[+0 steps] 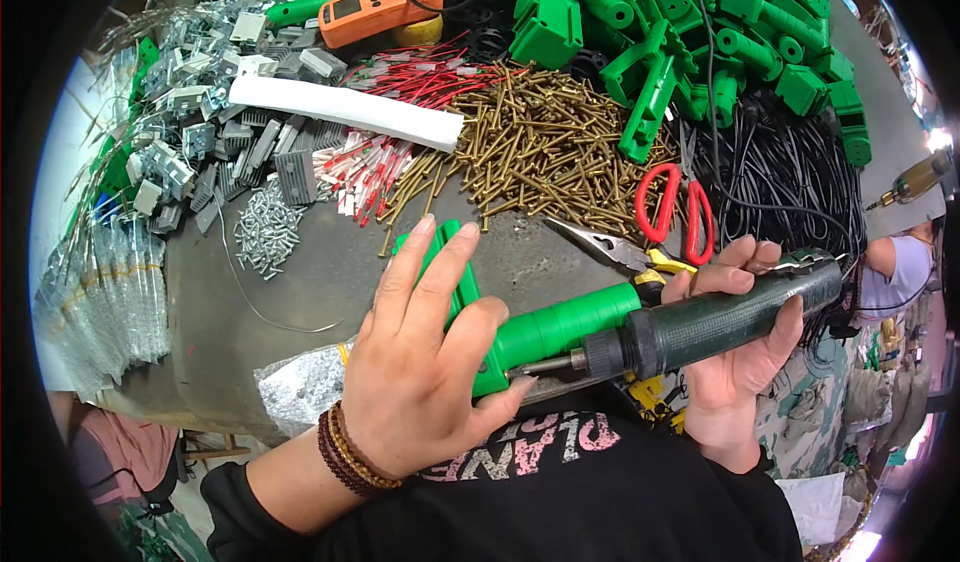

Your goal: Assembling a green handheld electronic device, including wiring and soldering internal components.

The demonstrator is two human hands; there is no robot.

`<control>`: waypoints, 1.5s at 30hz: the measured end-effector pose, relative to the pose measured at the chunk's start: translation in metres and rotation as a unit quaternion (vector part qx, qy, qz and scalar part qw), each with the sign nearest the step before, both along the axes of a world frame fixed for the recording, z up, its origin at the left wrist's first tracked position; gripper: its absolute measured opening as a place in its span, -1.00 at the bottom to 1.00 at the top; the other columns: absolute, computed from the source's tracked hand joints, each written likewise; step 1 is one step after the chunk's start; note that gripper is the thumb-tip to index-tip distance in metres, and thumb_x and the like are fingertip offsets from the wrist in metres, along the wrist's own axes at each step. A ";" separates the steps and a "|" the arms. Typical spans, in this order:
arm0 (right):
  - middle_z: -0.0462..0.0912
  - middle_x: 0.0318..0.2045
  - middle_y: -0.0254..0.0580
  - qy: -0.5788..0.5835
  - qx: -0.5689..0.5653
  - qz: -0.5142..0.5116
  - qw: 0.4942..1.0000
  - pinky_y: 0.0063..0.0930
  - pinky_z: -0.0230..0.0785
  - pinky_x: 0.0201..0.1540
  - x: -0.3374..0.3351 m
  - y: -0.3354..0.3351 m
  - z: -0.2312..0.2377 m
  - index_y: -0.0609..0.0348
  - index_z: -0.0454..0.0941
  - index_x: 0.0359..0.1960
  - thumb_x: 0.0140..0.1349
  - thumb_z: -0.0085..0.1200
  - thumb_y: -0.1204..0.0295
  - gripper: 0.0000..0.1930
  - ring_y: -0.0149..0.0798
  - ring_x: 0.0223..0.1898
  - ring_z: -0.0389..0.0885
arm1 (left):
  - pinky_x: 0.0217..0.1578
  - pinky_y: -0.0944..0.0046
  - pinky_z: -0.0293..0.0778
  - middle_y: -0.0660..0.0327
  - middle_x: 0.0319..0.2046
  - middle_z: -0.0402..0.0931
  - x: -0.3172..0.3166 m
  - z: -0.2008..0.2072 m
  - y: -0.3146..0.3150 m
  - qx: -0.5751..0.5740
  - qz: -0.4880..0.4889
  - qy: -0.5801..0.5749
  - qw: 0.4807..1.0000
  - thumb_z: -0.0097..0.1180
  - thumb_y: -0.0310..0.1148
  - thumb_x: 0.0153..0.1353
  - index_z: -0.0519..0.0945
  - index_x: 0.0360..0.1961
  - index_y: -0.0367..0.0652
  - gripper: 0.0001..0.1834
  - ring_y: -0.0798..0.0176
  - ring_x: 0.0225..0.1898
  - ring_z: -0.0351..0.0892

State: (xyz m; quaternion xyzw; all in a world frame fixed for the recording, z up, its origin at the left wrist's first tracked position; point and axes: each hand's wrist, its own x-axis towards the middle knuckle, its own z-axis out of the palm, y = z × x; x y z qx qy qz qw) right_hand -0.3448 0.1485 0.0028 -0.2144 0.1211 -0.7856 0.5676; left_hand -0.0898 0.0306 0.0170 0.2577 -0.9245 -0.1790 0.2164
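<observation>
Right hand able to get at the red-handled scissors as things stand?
Probably not while the right hand holds the dark screwdriver. Once free, likely yes: the red-handled scissors lie close by, handles toward it.

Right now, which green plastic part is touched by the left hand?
The part whose cylinder lies alongside the dark screwdriver; the other green parts lie farther away, untouched.

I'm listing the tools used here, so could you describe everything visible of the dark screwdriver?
The dark screwdriver has a thick, cylindrical, textured body that looks like plastic or rubber, a ribbed black collar and a slim metal bit. The right hand holds it aslant, bit toward the picture's left and slightly down. The tip reaches the green part beside the left hand's thumb; exact contact and whether it's running are unclear.
</observation>
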 end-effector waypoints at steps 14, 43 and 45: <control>0.53 0.11 -0.40 0.004 0.004 -0.002 1.000 0.08 0.05 0.43 0.009 -0.009 -0.005 -0.19 0.47 0.15 0.22 0.31 0.25 -0.54 -0.41 0.02 0.53 | 0.29 -0.28 0.20 -0.28 0.29 0.23 -0.001 -0.003 0.000 0.002 0.005 0.005 1.000 0.45 -0.23 -0.16 0.53 -0.18 -0.20 -0.48 -0.52 0.32 0.19; 0.48 -0.07 -0.47 -0.051 0.039 -0.016 0.998 -0.18 0.21 0.29 0.017 -0.012 -0.015 -0.14 0.48 -0.02 0.15 0.39 0.35 -0.60 -0.45 -0.05 0.49 | 0.25 -0.36 0.24 -0.34 0.26 0.20 -0.007 -0.004 0.003 -0.028 0.010 0.017 0.999 0.35 -0.39 -0.21 0.49 -0.13 -0.26 -0.47 -0.55 0.29 0.19; 0.47 -0.06 -0.47 -0.052 0.027 -0.009 0.998 -0.18 0.21 0.29 0.016 -0.012 -0.016 -0.14 0.48 0.00 0.15 0.38 0.35 -0.59 -0.45 -0.05 0.49 | 0.25 -0.36 0.25 -0.35 0.26 0.21 -0.007 -0.004 0.003 -0.030 0.010 0.015 0.999 0.35 -0.39 -0.21 0.48 -0.13 -0.26 -0.46 -0.56 0.29 0.19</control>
